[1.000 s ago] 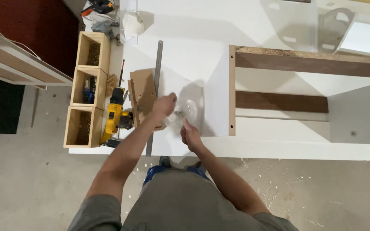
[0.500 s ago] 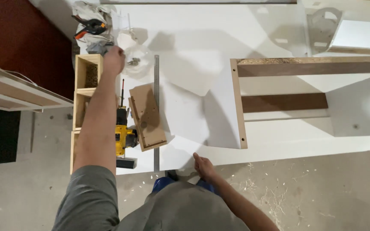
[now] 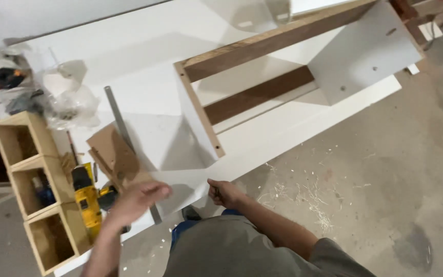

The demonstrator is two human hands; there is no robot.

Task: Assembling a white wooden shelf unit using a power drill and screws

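My left hand (image 3: pixel 137 201) hangs loosely curled and empty, just above the near corner of the cardboard piece (image 3: pixel 116 156) and right beside the yellow drill (image 3: pixel 89 201), which lies untouched at my fingertips; the metal straightedge (image 3: pixel 124 131) runs away from those fingers across the white panel (image 3: pixel 144 61). My right hand (image 3: pixel 225 193) is closed at the panel's near edge; whether it pinches something small I cannot tell. Beyond my right fingers the cabinet frame (image 3: pixel 201 115) stands partly built, I judge: side board and brown rails joined, open screw holes showing in the boards; so fastening remains. Far off from my left fingers sit a crumpled plastic bag (image 3: pixel 70 105) and wooden cubbies (image 3: pixel 29 174).
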